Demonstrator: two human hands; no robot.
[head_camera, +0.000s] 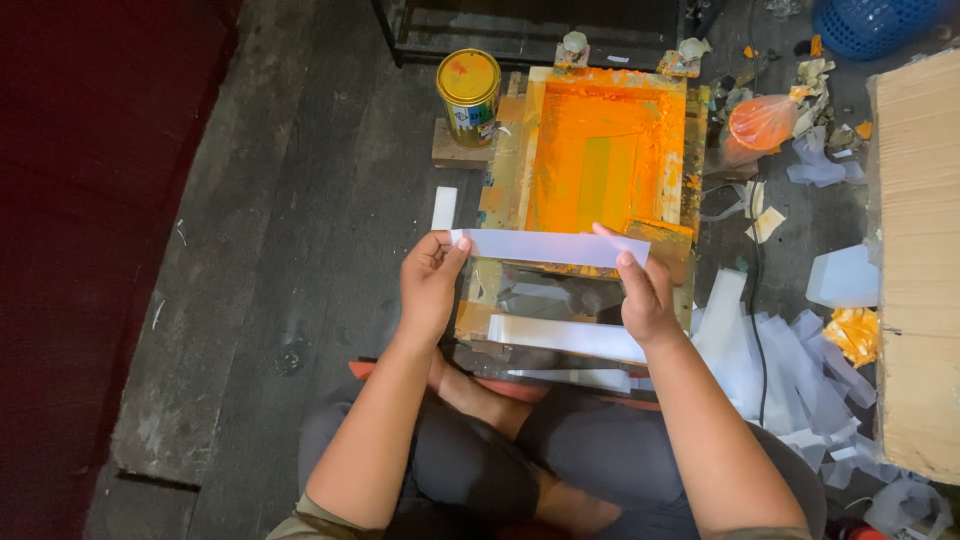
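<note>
Crossed legs (500, 450) sit below both hands. Left hand (428, 285) and right hand (645, 295) each pinch an end of a white paper strip (550, 247), held level before the orange-stained screen-printing frame (600, 150).

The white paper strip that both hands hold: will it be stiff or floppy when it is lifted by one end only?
The white paper strip looks thin and long, so it would probably droop from one end. Left hand and right hand pinch opposite ends, keeping it flat. It seems very light.
</note>
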